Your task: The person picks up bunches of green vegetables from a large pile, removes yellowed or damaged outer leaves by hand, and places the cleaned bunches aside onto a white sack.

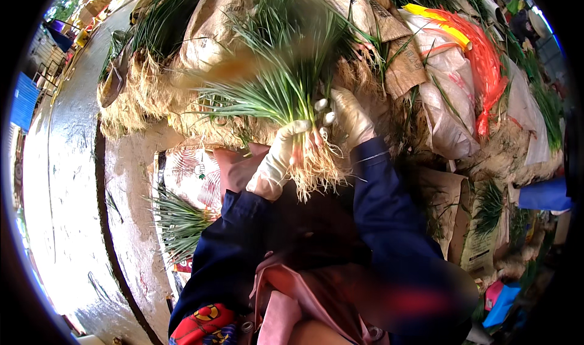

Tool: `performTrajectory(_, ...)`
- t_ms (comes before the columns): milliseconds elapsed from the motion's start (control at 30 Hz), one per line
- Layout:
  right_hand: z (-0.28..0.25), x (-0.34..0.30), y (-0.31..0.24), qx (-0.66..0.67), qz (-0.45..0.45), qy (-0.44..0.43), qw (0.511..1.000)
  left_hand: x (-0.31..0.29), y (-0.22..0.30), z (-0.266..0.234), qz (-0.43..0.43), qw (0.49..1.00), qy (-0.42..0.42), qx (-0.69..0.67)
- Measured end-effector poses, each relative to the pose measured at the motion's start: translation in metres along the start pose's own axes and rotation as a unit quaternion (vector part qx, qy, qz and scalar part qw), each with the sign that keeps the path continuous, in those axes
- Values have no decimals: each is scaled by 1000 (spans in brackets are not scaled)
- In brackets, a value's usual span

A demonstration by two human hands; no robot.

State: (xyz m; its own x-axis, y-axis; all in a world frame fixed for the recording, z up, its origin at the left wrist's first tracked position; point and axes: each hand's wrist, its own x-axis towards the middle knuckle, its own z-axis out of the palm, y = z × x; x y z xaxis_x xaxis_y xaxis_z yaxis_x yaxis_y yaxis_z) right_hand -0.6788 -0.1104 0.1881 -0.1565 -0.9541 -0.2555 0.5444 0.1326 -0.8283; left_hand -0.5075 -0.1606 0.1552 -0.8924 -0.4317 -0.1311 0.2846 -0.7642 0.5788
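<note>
A bunch of spring onions (286, 92), with long green leaves fanned out toward the far side and pale stringy roots hanging toward me, is held up in front of my body. My left hand (277, 156), in a whitish glove, is closed around the stems just above the roots. From the other side my right hand (350, 114), gloved as well, closes on the right edge of the same bunch. Its pale fingertips show against the stems, while the rest of its fingers are partly hidden. A blurred smear covers part of the leaves.
Heaps of rooted spring onions (143, 92) lie ahead, partly covered by brown sacks (213, 25). Orange-red plastic strips (483, 71) rest on a whitish sack (444, 83) at right. More spring onions (182, 226) lie by my left arm, beside a wet concrete floor (73, 193).
</note>
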Motion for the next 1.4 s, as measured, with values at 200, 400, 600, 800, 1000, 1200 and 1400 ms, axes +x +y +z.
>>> performTrajectory(200,-30,-2,31,-41,-22,67,997,-11,34,19,45,987,-84,-131)
performTrajectory(400,9,23,11,143,-2,-57,988,-7,25,21,-7,965,-154,-213)
performTrajectory(600,-9,-2,21,26,-99,8,995,-17,32,22,15,960,-141,-241)
performTrajectory(800,0,-54,32,-113,-51,36,992,-18,14,4,17,998,-3,-58)
performTrajectory(1000,0,-29,21,-39,-22,57,997,-4,-7,-14,-74,992,-15,-100)
performTrajectory(1200,-6,5,29,-38,13,49,998,-4,-6,-11,-72,987,-33,-142)
performTrajectory(1400,-56,-9,67,-251,-109,127,954,3,-17,0,-68,987,2,-145)
